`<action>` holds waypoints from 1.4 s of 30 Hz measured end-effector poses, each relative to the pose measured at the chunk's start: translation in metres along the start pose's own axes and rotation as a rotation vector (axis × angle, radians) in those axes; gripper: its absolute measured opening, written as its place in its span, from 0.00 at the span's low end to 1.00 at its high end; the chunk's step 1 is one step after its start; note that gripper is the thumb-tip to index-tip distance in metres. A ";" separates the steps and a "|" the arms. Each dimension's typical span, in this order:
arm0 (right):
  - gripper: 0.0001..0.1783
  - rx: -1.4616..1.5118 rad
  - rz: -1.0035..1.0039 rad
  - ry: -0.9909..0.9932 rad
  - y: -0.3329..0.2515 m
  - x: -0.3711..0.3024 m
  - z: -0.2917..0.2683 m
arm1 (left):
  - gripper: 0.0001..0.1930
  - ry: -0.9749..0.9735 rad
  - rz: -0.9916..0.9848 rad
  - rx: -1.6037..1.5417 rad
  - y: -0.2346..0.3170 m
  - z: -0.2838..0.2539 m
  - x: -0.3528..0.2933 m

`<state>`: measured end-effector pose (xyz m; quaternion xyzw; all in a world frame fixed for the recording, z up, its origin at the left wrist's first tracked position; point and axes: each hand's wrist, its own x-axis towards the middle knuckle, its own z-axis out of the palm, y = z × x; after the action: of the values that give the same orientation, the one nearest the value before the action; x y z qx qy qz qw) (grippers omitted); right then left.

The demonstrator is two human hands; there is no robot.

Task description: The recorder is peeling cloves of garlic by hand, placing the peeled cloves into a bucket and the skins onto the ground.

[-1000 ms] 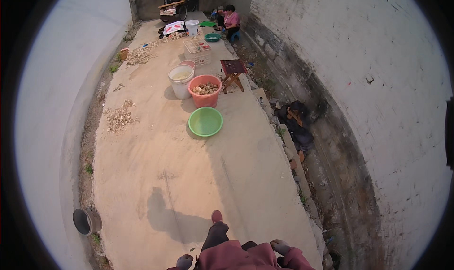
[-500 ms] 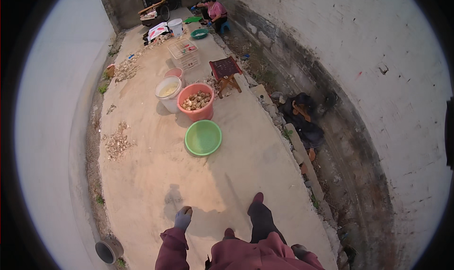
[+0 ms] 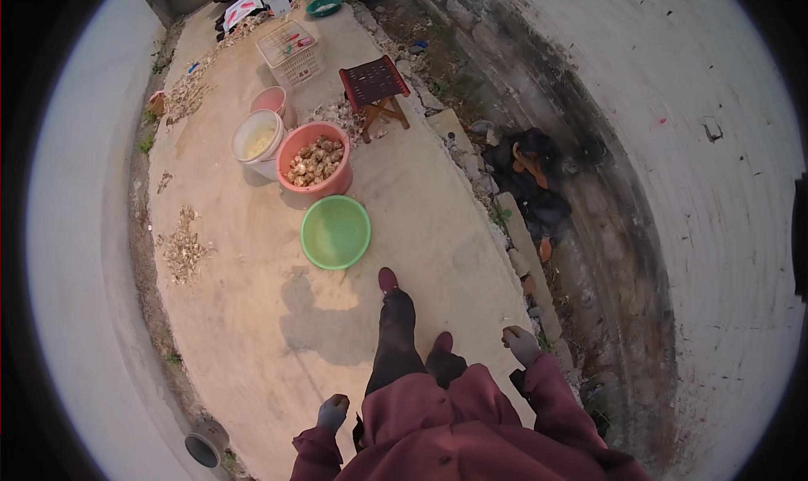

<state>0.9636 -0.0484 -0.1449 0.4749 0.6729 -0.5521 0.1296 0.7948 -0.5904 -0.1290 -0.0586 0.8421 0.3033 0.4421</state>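
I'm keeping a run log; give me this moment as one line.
left hand: gloved, empty, at side | right hand: gloved, empty, at side | ahead: green basin, pink basin of pale pieces

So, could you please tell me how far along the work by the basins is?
Done: the orange basin holds a heap of pale pieces. In hand: nothing; the left hand and right hand hang empty. Left: the green basin is empty, and piles lie on the ground.

Soft, even daylight falls on the pale concrete yard floor point(image 3: 252, 313); a faint shadow of the person lies ahead of the left grip point(image 3: 332, 413). Fisheye bending curves the walls, the rim is black, and far items look slightly blurred, perhaps.
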 end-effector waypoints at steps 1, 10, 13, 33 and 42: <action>0.22 0.020 -0.002 -0.009 -0.018 0.012 0.002 | 0.16 -0.030 -0.027 -0.006 0.008 -0.003 0.014; 0.21 -0.076 0.245 -0.053 -0.118 0.037 -0.004 | 0.17 0.178 0.124 -0.159 0.187 -0.105 0.200; 0.21 -0.052 0.323 -0.050 -0.141 0.054 -0.013 | 0.18 0.170 0.125 -0.219 0.260 -0.150 0.251; 0.23 0.083 0.201 -0.157 -0.449 0.443 -0.099 | 0.30 -0.067 0.017 0.018 0.549 -0.127 0.325; 0.22 -0.399 0.158 -0.404 -0.561 0.516 -0.034 | 0.22 -0.102 0.099 0.126 0.629 -0.184 0.421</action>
<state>0.2712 0.2714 -0.1459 0.3715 0.6897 -0.4805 0.3942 0.1803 -0.1136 -0.0901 0.0265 0.8377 0.2740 0.4717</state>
